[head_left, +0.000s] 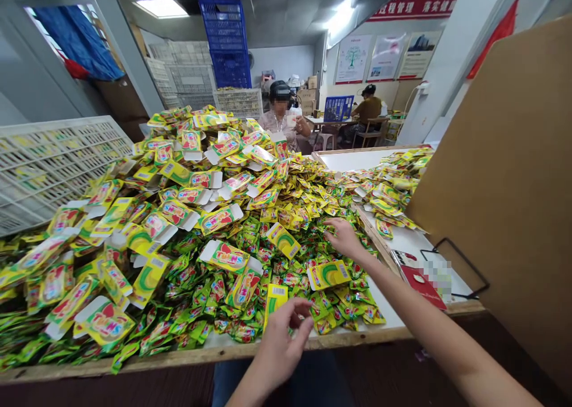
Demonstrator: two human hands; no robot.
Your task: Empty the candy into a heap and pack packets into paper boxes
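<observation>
My left hand point(283, 335) is at the table's front edge, fingers loosely curled and the thumb apart from them. Right behind it is a yellow box point(276, 298) with a barcode, its lower part covered by the hand; I see no grip on it. Further forward, my right hand point(345, 238) reaches over small green candy packets point(308, 244), its fingers apart and the fingertips at the packets. Near it lie a yellow-green box point(328, 275) and another yellow box point(283, 241). A box with an open white flap point(226, 256) lies left of them.
A big heap of boxes point(179, 210) and packets fills the left. A white crate point(58, 162) leans there. Right of a wooden divider point(378, 240) are more packets, a red booklet point(420, 282) and a cardboard panel point(504, 174). One person point(283, 118) sits opposite, another point(369, 112) farther back.
</observation>
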